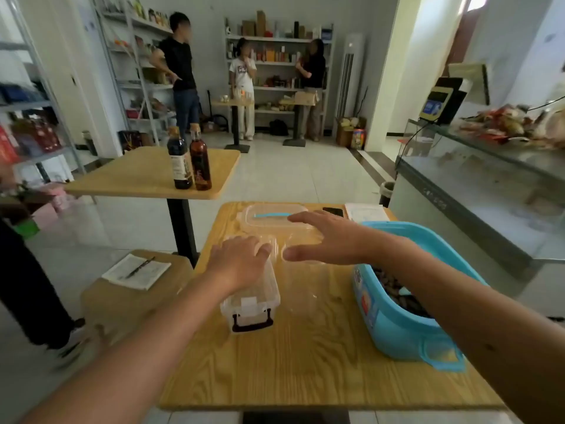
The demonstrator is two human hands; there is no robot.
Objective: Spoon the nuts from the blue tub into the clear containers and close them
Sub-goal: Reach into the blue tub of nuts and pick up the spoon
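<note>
Shop room w/ shelving at back, three people standing far off; wood-grain surface [305, 362] in front. Going L to R: second table w/ two dark bottles [189, 160], stool w/ notepad + pen [136, 271] at lower left. Left hand [241, 261] lies flat on lid of small clear container [253, 298] w/ dark clip handle, fingers [263, 249] straight and spread, pressing not gripping. Just beyond, more clear containers [275, 217], one w/ a blue strip inside, poss. the spoon, can't tell. Right hand [327, 240] hovers over them, fingers extended, thumb out, holding nothing. Phone [333, 212] and paper at far edge. Blue tub [406, 313] at right, near surface edge, nuts [406, 296] dark inside; right forearm crosses above it. No nuts visible in any clear container, so filling looks not begun. Risks: clear boxes are light and slick, a reach could skid or knock them off far edge; forearm dragging tub rim could tip or shift it, spilling nuts; lid pressed askew may not latch.
</note>
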